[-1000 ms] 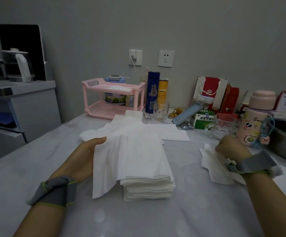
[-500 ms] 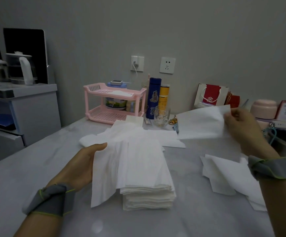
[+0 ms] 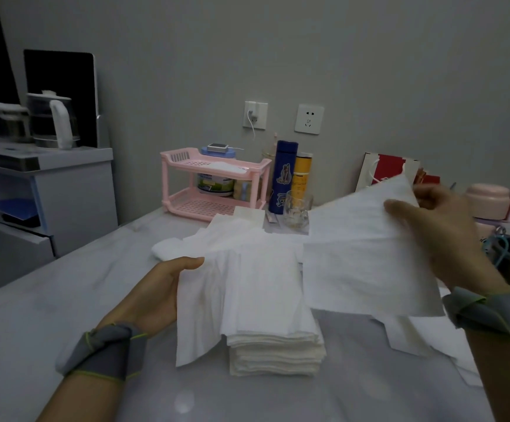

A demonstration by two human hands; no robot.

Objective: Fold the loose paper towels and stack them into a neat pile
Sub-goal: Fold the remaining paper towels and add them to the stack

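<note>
White paper towels sit in a folded pile (image 3: 275, 348) at the middle of the worktop (image 3: 64, 300). The left hand (image 3: 159, 296) grips a draped sheet (image 3: 200, 315) hanging off the pile's left side. The right hand (image 3: 442, 239) pinches a raised sheet (image 3: 366, 269) above loose towels (image 3: 415, 336) lying to the right.
</note>
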